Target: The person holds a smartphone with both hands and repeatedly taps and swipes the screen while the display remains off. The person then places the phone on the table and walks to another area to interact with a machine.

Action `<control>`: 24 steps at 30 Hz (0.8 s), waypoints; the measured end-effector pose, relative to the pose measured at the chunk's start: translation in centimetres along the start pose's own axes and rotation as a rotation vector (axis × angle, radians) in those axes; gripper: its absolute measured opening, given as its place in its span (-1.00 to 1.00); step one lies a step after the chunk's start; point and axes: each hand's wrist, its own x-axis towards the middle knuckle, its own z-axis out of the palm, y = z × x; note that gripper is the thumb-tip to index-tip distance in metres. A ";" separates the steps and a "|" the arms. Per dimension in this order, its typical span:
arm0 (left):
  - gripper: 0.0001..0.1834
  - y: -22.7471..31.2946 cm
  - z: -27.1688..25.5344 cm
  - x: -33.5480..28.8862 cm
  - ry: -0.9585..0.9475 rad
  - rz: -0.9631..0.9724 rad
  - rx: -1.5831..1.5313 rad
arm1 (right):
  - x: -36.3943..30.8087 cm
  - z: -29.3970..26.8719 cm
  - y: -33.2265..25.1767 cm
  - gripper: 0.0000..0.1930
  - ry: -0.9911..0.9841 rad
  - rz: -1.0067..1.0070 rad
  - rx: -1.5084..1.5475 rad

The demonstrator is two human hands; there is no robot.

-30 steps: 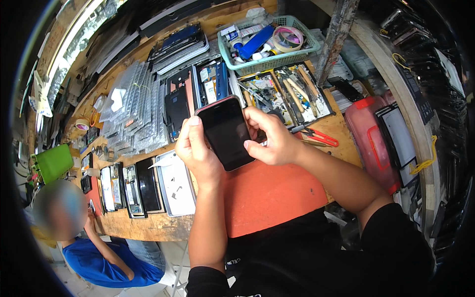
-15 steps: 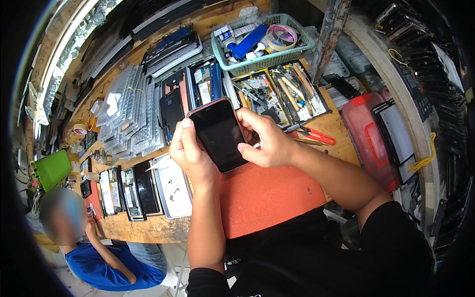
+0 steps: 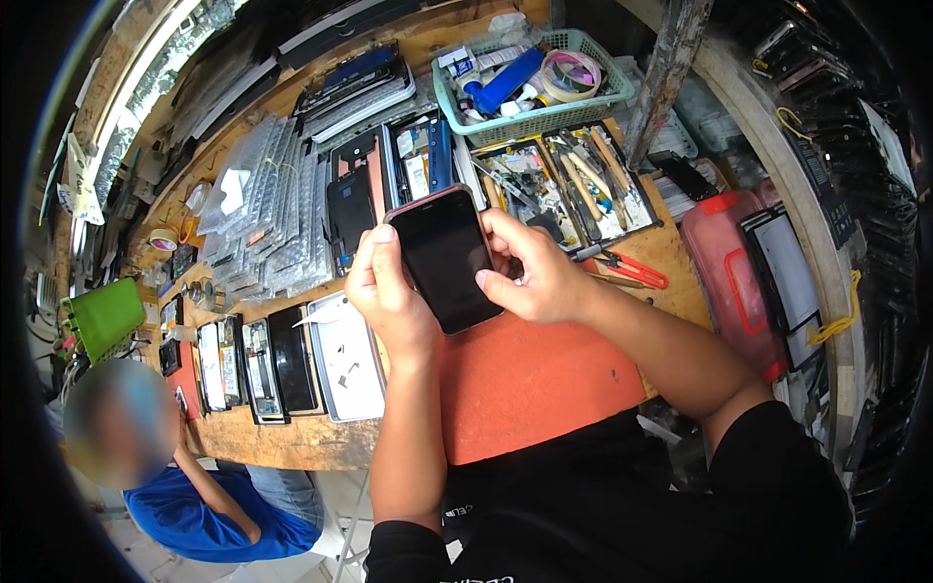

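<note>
A smartphone with a dark screen is held up, slightly tilted, above an orange-red mat. My left hand grips its left edge, the thumb lying along the side near the top corner. On the opposite edge, my right hand closes round the phone, with its thumb at the lower right of the screen. Most of the fingers behind the phone are hidden. Just beyond my right hand lie red-handled pliers and a tray of hand tools.
A green basket of tape and tubes stands at the back. Bubble-wrapped packs, opened devices and a white tray of small parts fill the left. A red case is at right. A person in blue sits at lower left.
The whole view has shifted a little, so the bench things appear slightly further right. Both hands keep their hold on the phone; a small mark visible on its screen earlier is gone.
</note>
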 end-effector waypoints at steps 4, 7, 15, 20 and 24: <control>-0.69 0.1 0.4 -0.1 -0.001 0.025 0.013 | 0.1 0.0 -0.2 -0.74 0.023 -0.039 -0.006; -0.69 0.1 0.2 -0.1 -0.010 0.008 -0.001 | 0.0 0.0 -0.2 -0.75 0.026 -0.027 -0.016; -0.69 -0.1 0.3 -0.3 -0.020 0.011 -0.010 | 0.0 0.2 0.1 -0.77 0.070 -0.026 -0.027; -0.69 -0.2 0.1 -0.2 -0.020 0.015 -0.008 | -0.1 0.1 -0.1 -0.78 0.065 -0.062 0.005; -0.69 0.3 0.7 -0.3 0.001 -0.006 -0.030 | 0.0 0.1 0.2 -0.77 0.068 -0.102 0.007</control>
